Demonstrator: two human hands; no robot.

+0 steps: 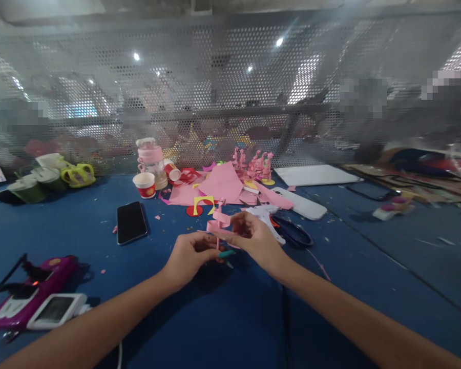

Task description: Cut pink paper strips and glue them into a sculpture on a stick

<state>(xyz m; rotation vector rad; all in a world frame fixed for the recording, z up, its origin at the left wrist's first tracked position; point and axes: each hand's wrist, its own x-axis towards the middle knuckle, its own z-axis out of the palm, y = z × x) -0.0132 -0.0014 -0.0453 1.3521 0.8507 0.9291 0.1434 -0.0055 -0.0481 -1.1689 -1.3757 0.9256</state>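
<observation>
Between my hands stands a small pink paper piece [219, 220], a curled strip wound around a thin upright stem. My left hand [188, 256] pinches the lower part of this piece, with a small teal item [226, 253] showing by its fingertips. From the right, my right hand [255, 238] holds the pink strip between thumb and bent fingers. Just behind are a yellow paper cutout [203, 200] and a red paper disc [194, 210]. The exact contact at the left fingertips is partly hidden.
Pink paper sheets [225, 182] and finished-looking pink curls [253, 164] lie behind. A black phone [131, 223], a paper cup [145, 185] and a purple power strip [42, 287] are on the left. Dark-handled scissors [294, 233] and a white phone [301, 204] are on the right.
</observation>
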